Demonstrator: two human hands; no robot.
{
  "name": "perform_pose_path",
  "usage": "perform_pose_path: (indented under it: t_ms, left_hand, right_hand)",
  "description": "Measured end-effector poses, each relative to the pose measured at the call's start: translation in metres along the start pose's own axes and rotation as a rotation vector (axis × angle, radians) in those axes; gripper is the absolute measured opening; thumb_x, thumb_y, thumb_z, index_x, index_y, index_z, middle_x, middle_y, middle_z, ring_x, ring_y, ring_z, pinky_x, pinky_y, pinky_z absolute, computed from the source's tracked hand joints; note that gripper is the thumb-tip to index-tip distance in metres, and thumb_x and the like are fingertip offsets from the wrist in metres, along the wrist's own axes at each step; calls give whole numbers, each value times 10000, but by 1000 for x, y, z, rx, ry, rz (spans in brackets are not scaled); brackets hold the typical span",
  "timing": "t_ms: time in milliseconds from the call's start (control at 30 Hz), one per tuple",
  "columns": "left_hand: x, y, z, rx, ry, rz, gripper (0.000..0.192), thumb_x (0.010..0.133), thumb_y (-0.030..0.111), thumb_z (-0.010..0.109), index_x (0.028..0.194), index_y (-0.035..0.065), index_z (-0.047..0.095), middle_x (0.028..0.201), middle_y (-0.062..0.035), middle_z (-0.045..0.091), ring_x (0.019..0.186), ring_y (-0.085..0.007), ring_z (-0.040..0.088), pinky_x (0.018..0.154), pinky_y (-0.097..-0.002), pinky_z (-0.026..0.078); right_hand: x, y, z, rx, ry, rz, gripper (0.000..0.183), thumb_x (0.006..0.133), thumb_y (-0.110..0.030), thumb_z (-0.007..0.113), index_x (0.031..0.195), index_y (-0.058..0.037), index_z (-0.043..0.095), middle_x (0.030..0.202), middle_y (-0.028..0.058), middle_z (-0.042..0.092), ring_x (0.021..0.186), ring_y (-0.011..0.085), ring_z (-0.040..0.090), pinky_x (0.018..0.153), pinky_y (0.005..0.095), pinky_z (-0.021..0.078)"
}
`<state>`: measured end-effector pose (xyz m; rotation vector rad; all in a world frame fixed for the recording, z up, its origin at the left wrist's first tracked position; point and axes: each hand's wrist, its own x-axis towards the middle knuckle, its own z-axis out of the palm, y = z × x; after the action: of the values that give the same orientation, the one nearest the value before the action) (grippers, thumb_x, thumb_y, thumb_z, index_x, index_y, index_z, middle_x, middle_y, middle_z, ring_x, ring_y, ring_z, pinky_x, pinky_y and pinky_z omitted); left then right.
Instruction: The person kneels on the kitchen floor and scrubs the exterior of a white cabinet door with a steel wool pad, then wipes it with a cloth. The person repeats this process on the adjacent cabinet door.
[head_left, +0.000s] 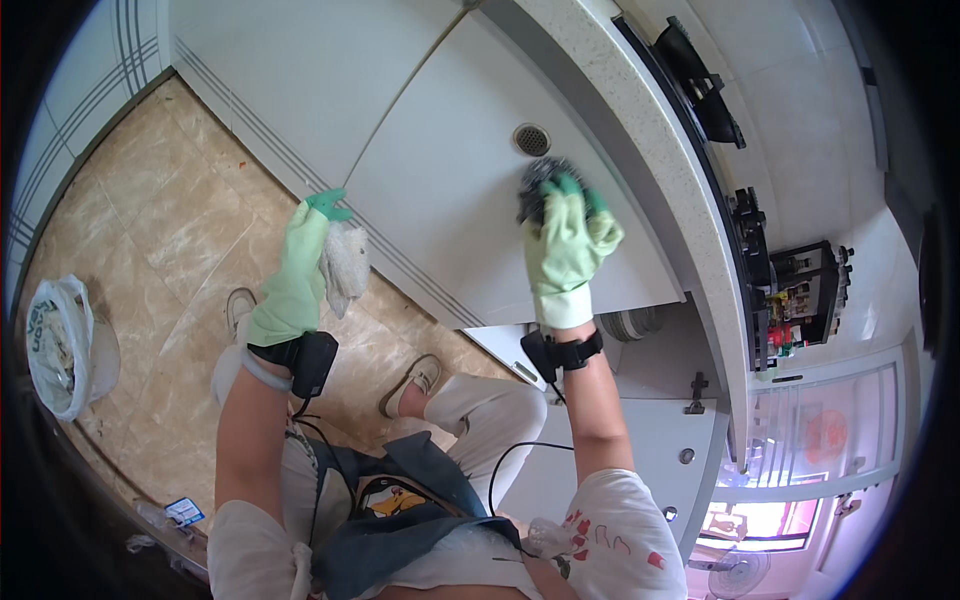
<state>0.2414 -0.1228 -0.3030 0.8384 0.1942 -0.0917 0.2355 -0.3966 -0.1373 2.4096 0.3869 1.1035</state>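
Note:
My right hand (568, 232), in a light green rubber glove with darker green fingertips, presses a grey metal scouring pad (546, 184) against a white cabinet door (465, 157). The pad is just below a round vent (532, 139) in that door and looks slightly blurred. My left hand (311, 232), in a matching glove, is by the door's lower striped edge. A greyish-white cloth (346, 266) hangs from it, partly hidden behind the glove; its fingertips reach past the cloth towards the door.
A bin lined with a white plastic bag (91, 360) stands on the tiled floor (180, 225) at left. Along the right runs a speckled countertop (637, 97) with a black stove and a spice rack (814, 292). Below it, a cabinet stands open, its door (630, 442) beside my right arm.

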Motion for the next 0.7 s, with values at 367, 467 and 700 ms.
perform_pose_path:
  t_ms: [367, 467, 700]
  left_hand:
    - [2, -2, 7, 36, -4, 74, 271, 979, 218, 548, 1174, 48, 625, 1005, -84, 625, 926, -158, 597, 790, -310, 529]
    - [1, -4, 8, 26, -36, 42, 374, 993, 331, 549, 1257, 73, 608, 1083, -60, 608, 973, -154, 581, 862, -302, 485]
    - [0, -11, 15, 100, -134, 54, 374, 988, 350, 552, 1251, 90, 609, 1065, -56, 601, 957, -145, 578, 846, -299, 495]
  right_hand:
    - [-41, -4, 7, 60, -199, -218, 287, 823, -154, 640, 1110, -157, 650, 1265, 34, 617, 1128, 270, 547, 880, 417, 426]
    - [-36, 36, 6, 130, 78, 16, 350, 791, -105, 669, 1137, -158, 660, 1324, 47, 587, 1127, 279, 539, 893, 416, 437]
    - [-139, -13, 70, 348, -514, -371, 340, 888, -157, 540, 1222, -171, 599, 1358, 48, 546, 1126, 246, 557, 963, 379, 438]
